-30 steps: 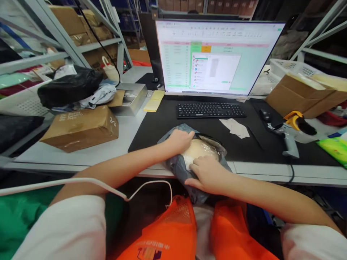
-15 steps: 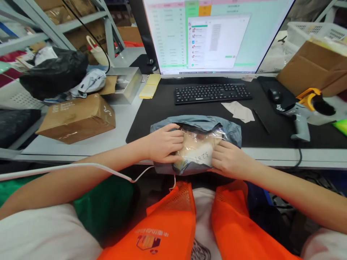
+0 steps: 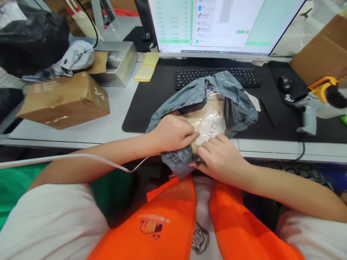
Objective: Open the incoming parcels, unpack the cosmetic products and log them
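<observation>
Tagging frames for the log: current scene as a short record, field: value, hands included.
Left grip: fingers curled on the left side of the gray bag
Right grip: fingers curled at the near end of the clear-wrapped packet; exact hold hidden
Bag: open, packet showing
Packet: handwritten digits on its white part
Behind bag: keyboard, partly covered
Left: brown carton
Right: mouse, handheld scanner

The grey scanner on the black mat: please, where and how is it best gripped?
The scanner is probably best gripped by its handle, coming from the person's side: this slender part points toward the near edge of the desk.
</observation>
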Motion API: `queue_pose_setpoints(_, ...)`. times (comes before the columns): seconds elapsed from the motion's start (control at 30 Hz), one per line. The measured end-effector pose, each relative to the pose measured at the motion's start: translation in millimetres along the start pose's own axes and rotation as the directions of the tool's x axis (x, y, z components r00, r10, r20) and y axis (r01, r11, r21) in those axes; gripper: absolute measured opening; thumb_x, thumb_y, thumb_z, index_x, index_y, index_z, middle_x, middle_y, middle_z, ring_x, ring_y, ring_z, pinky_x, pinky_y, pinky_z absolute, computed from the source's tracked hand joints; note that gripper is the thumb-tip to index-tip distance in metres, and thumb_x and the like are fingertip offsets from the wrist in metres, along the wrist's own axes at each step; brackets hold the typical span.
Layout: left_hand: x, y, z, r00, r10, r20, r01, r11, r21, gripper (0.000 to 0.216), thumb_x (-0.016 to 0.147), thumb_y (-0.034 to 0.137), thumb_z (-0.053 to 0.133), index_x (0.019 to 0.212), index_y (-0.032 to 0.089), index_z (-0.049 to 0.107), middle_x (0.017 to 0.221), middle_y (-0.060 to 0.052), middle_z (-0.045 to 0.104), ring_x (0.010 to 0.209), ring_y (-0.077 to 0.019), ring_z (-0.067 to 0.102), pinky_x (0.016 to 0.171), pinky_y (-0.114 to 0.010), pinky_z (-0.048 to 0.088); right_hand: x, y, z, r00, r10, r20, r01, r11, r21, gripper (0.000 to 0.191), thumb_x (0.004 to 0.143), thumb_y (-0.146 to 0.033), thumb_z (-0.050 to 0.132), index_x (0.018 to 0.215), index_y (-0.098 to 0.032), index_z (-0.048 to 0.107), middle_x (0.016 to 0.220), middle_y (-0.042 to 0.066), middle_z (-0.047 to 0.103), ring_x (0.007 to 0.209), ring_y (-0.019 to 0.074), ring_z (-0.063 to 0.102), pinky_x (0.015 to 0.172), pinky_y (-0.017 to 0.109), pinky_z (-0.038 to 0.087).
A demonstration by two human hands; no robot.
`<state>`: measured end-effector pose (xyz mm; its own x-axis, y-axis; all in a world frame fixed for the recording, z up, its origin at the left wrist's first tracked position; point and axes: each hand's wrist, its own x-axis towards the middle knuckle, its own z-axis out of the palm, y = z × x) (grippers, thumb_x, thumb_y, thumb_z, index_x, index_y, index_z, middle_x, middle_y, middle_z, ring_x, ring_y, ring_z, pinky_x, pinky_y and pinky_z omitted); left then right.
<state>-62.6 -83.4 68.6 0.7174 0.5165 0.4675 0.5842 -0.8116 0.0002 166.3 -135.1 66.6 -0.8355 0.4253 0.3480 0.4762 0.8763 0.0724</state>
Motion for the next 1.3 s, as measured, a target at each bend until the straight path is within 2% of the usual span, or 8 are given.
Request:
queue_pose_setpoints(0.17,-15.5,8.2,-13.5,0.968,0.221,0.118,-0.209,0.972,-0.104,0.061,0.107,0.061,0.045,0.066,0.019,0.061,0.062,-0.002,0.063,0.060,-0.0176,0.057,0.072,-0.038,0.038,-18.7,19.7,1.5,0.982,-0.179,-0.065,0.184,0.979,0.085,0.048,0.111,-0.029,0.042,0.067,-0.020,0.059,0.063,0.004,0.050,0.064,0.0211,0.042,0.065,0.037,0.026)
queue_pose_setpoints(0.27,-28.8,24.0,-24.2,0.930,0.330,0.159,-0.310,0.941,-0.138,0.056,0.106,0.060,0.050,0.069,0.019,0.060,0.063,-0.001,0.061,0.061,-0.0173,0.055,0.073,-0.038,0.038,-30.6,19.4,-9.1,0.964,-0.250,-0.094,0.263,0.949,0.174,0.048,0.108,-0.016,0.040,0.061,-0.020,0.053,0.061,0.002,0.046,0.062,0.0195,0.038,0.064,0.036,0.026)
queue_pose_setpoints(0.6,-46.7,51.9,-56.9,0.921,0.379,0.094,-0.358,0.916,-0.183,0.046,0.105,0.041,0.060,0.064,0.021,0.058,0.062,-0.001,0.054,0.060,-0.0178,0.047,0.066,-0.036,0.040,-51.1,-4.4,-36.8,0.957,-0.264,-0.123,0.286,0.934,0.216,0.046,0.103,-0.014,0.042,0.058,-0.022,0.050,0.059,0.002,0.038,0.057,0.0195,0.033,0.058,0.039,0.023)
queue_pose_setpoints(0.8,-44.8,38.7,-34.4,0.927,0.372,0.055,-0.360,0.920,-0.155,0.044,0.107,0.038,0.055,0.067,0.020,0.058,0.063,-0.001,0.055,0.062,-0.0178,0.049,0.069,-0.036,0.040,-52.3,7.0,-27.7,0.967,-0.219,-0.130,0.243,0.947,0.212,0.045,0.104,-0.011,0.039,0.061,-0.021,0.051,0.061,0.002,0.044,0.059,0.0192,0.038,0.060,0.038,0.026)
queue_pose_setpoints(0.97,-22.5,8.2,5.3,0.964,0.203,0.172,-0.193,0.978,-0.076,0.041,0.106,0.043,0.053,0.076,0.018,0.066,0.073,-0.005,0.065,0.070,-0.0192,0.060,0.078,-0.038,0.042,-28.9,53.1,-15.9,0.999,0.050,0.002,-0.043,0.850,0.524,0.068,0.108,-0.073,0.030,0.091,-0.017,0.065,0.075,0.005,0.061,0.067,0.0200,0.055,0.063,0.033,0.038)
queue_pose_setpoints(1.07,-10.2,-9.2,12.2,0.979,0.042,0.197,-0.028,0.997,-0.076,0.042,0.102,0.052,0.060,0.113,0.014,0.073,0.109,-0.014,0.073,0.100,-0.0259,0.068,0.090,-0.039,0.048,-0.7,85.4,-13.1,0.980,0.188,0.071,-0.194,0.787,0.586,0.078,0.106,-0.078,0.025,0.119,-0.014,0.067,0.103,0.012,0.071,0.091,0.0242,0.067,0.081,0.035,0.049)
queue_pose_setpoints(1.2,11.1,-26.8,13.0,0.974,-0.207,0.097,0.208,0.978,0.001,0.064,0.100,0.051,0.064,0.151,0.014,0.054,0.158,-0.021,0.050,0.147,-0.0362,0.046,0.114,-0.048,0.043,37.4,102.0,5.0,0.877,0.460,0.140,-0.474,0.874,0.101,0.059,0.102,-0.063,0.055,0.122,-0.008,0.066,0.123,0.023,0.066,0.116,0.0374,0.062,0.097,0.046,0.048)
queue_pose_setpoints(1.3,34.3,-34.6,24.1,0.868,-0.450,0.210,0.423,0.891,0.162,0.085,0.092,0.052,0.073,0.157,0.006,0.044,0.150,-0.027,0.056,0.138,-0.0425,0.054,0.106,-0.052,0.047,52.6,97.3,27.2,0.757,0.593,0.274,-0.555,0.805,-0.211,0.058,0.098,-0.058,0.065,0.120,-0.005,0.065,0.119,0.026,0.066,0.110,0.0407,0.065,0.091,0.047,0.049)
